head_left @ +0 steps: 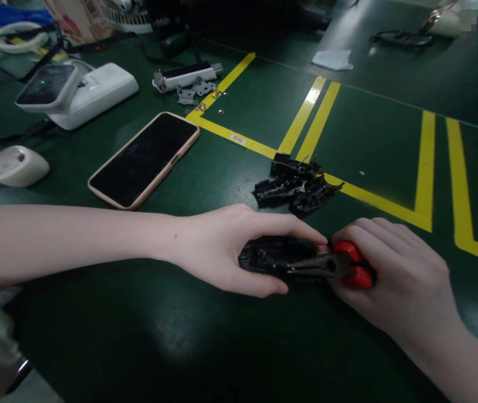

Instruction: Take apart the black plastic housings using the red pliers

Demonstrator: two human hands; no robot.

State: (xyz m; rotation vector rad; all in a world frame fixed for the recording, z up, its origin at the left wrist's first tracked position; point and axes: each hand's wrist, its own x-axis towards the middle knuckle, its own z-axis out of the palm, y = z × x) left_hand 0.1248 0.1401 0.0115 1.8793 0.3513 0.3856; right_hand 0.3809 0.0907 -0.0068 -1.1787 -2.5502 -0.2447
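At the near worktop (205,347), we are clasping a black part (264,254) between thumb and fingers of the left hand (222,252), and the right hand (407,274) is closing its grip around red-handled pliers (335,265). The tips are lying over the part; we are not seeing clearly whether they are biting. Should they be meeting its edge askew, they could be slipping and scoring or cracking the casing. As the left fingertips are bracing close to the tool, a slip could be pinching them. An abrupt release could be driving the part into the black pieces (298,187) just beyond, mixing it with them. Farther off, a jolt could be scattering the small rings (221,112).

Counting outward, we are finding two hands, one pair of pliers and one held part; beyond these, about three black pieces are overlapping, so their exact number is escaping us. One phone (144,159) is lying past the left forearm, with one beige device (18,167) to its left. Farther out, we are counting at least five rings, apparently two grey brackets (186,96), one white-and-black unit (186,75), one screened device (48,87) and one white scrap (332,60).
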